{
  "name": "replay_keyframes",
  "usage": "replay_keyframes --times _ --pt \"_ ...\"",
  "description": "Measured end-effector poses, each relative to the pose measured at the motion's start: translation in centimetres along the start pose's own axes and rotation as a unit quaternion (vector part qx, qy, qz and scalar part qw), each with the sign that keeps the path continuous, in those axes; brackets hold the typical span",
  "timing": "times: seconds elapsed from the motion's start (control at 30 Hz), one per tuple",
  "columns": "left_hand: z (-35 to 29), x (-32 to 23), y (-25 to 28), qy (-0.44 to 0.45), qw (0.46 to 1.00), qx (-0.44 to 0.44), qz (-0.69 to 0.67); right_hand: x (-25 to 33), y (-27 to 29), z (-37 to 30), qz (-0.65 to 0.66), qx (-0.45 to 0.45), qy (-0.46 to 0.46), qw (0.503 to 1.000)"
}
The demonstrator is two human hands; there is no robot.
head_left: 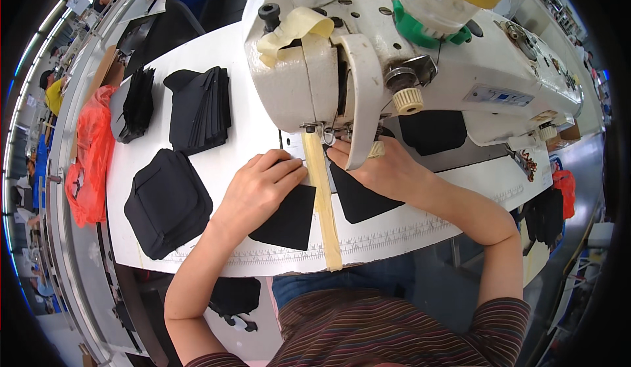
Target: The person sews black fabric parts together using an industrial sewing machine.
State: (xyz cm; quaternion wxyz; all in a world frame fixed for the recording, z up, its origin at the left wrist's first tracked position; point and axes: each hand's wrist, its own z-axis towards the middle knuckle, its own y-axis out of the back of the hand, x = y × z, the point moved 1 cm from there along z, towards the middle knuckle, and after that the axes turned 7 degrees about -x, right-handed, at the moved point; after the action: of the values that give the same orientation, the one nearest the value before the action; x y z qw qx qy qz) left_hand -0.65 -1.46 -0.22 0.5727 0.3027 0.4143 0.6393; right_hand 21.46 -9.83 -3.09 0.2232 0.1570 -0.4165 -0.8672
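Note:
Before me is a white sewing machine (289,91), its needle area just beyond my hands. A strip of yellowish tape (324,212) runs from under the machine head to the table's near edge. To its left, my left hand (263,181), fingers bent together, holds a black fabric piece (289,222) by its far part. On the other side of the tape, my right hand (378,166) is closed over the far end of another black fabric piece (365,201), close to the presser foot. The machine's lever and guard partly hide its fingertips.
Stacks of black fabric pieces (167,202) lie on the white table (250,265) at the left, two more behind. A black piece (432,131) lies under the machine arm. A red plastic bag (95,150) hangs at the left edge. Small scissors (524,163) lie at the right.

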Motion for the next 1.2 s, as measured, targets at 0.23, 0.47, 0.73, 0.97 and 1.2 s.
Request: replay_keyframes --times 0.23,0.47,0.73,0.97,1.2 --pt "0.5 0.7 -0.5 0.014 0.992 -0.121 0.028 0.2 -0.5 0.1 -0.025 -0.020 -0.001 0.999" --pt "1.0 0.3 -1.9 0.058 0.997 -0.059 -0.002 0.3 -0.5 0.3 -0.026 -0.048 -0.007 0.999" --pt "1.1 0.3 -3.5 0.005 0.995 -0.091 -0.028 0.4 -0.2 0.1 -0.003 -0.038 -0.020 0.999" --pt "1.6 0.6 -3.7 -0.007 0.996 -0.082 -0.034 0.5 -0.6 -0.4 -0.008 -0.048 -0.017 0.999" --pt "1.6 0.7 -4.0 -0.004 0.997 -0.069 -0.024 0.4 -0.8 -0.3 -0.004 -0.055 -0.020 0.998"
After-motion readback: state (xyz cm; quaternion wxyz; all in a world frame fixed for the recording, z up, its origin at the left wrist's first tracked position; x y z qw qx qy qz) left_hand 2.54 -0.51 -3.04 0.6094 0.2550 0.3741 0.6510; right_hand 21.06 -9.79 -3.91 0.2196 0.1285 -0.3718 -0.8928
